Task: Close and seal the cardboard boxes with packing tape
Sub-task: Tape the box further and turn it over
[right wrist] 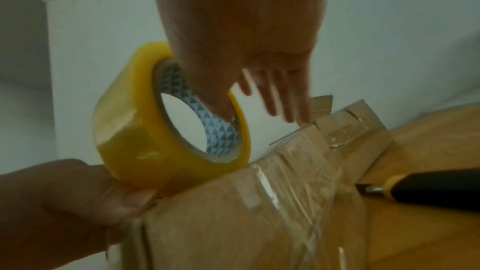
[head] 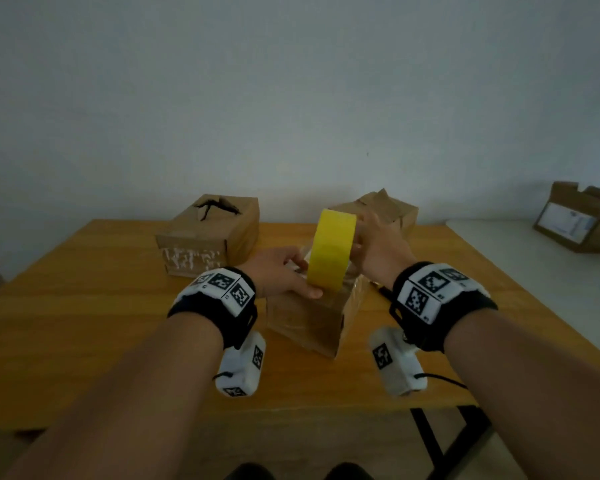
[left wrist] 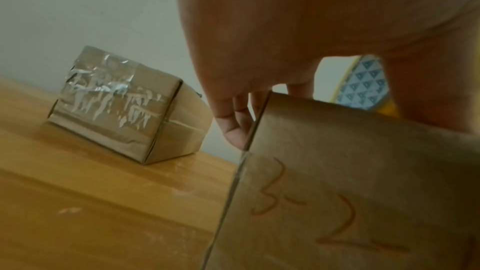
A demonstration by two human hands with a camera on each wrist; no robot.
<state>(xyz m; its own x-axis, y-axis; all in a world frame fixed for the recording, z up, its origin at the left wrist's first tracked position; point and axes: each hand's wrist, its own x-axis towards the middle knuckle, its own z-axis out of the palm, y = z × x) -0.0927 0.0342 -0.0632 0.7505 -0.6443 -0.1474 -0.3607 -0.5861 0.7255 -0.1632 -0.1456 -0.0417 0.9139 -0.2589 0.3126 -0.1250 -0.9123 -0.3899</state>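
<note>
A yellow tape roll [head: 331,249] stands on edge on top of the near cardboard box [head: 312,320], which has clear tape across its top [right wrist: 272,188]. My right hand [head: 378,244] holds the roll with the thumb hooked into its patterned core [right wrist: 221,110]; the other fingers stretch out straight past it. My left hand [head: 284,277] lies flat on the box top, its thumb [right wrist: 124,198] pressing at the near edge just under the roll. In the left wrist view its fingers [left wrist: 233,126] reach over the box's far edge, with "3-2" written on the box side [left wrist: 337,202].
A taped box with a torn top [head: 208,233] sits at the back left of the wooden table [head: 84,323]. Another box with raised flaps [head: 388,209] stands behind my right hand. A black-and-yellow knife [right wrist: 428,186] lies right of the near box. An open box [head: 579,220] rests on a white surface, far right.
</note>
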